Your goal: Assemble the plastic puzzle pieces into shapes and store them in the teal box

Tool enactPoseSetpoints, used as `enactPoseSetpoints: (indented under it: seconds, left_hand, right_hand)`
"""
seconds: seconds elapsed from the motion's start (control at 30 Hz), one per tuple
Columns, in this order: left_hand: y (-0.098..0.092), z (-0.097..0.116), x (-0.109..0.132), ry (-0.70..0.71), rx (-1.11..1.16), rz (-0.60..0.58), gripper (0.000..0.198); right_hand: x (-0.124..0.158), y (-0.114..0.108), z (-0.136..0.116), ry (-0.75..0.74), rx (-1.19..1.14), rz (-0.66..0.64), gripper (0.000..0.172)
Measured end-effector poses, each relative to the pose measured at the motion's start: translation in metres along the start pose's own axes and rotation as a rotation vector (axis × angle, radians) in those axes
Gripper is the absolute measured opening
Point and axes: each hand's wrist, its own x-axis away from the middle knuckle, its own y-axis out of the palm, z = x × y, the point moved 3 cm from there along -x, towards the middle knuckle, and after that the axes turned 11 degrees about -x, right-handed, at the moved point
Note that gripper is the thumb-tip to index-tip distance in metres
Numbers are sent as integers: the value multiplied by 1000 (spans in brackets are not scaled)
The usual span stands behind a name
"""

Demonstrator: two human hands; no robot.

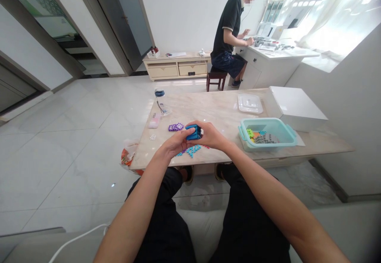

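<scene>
Between my two hands, above the near part of the table, is a small blue boxy plastic piece (194,133). My left hand (173,144) grips its left side, with the thumb lying across the front. From the right, my right hand (212,134) wraps its fingers round the top and right side. Light-blue toy pieces (194,150) lie on the tabletop just below my hands, with a few red bits partly hidden by my right hand. Just beyond my left hand sits a cluster of purple pieces (175,126). A white flat piece (152,137) lies farther left.
A teal plastic bin (242,146) with grey, green and orange pieces stands on the table (205,104) at right. Behind it are a clear lid (250,103) and a white box (294,100). A bottle (160,102) stands at left. Another person (229,28) sits at a far desk.
</scene>
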Motion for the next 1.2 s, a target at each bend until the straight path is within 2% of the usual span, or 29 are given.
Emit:
enactPoseSetpoints:
  seconds: [0.3,0.5,0.7,0.83,0.93,1.1,1.2]
  left_hand:
    - [1,-3,9,-39,13,62,33]
    - [1,4,10,-71,-15,191,31]
    - [2,6,8,-94,-18,219,29]
    - [-1,-7,-2,-97,39,174,32]
    - [0,-18,-22,-102,63,118,32]
    - [10,-35,-65,-108,147,-83,39]
    - [11,-44,-82,-120,211,-174,45]
  right_hand:
    - [-1,2,-6,-38,84,-32,51]
    - [-9,5,6,-107,100,1,46]
    - [-11,-1,8,-64,32,12,48]
    - [-10,-4,19,-27,96,-15,45]
    - [-9,-14,30,-34,159,-2,41]
    - [-3,-39,44,49,250,-6,41]
    - [-2,-47,50,105,295,-5,41]
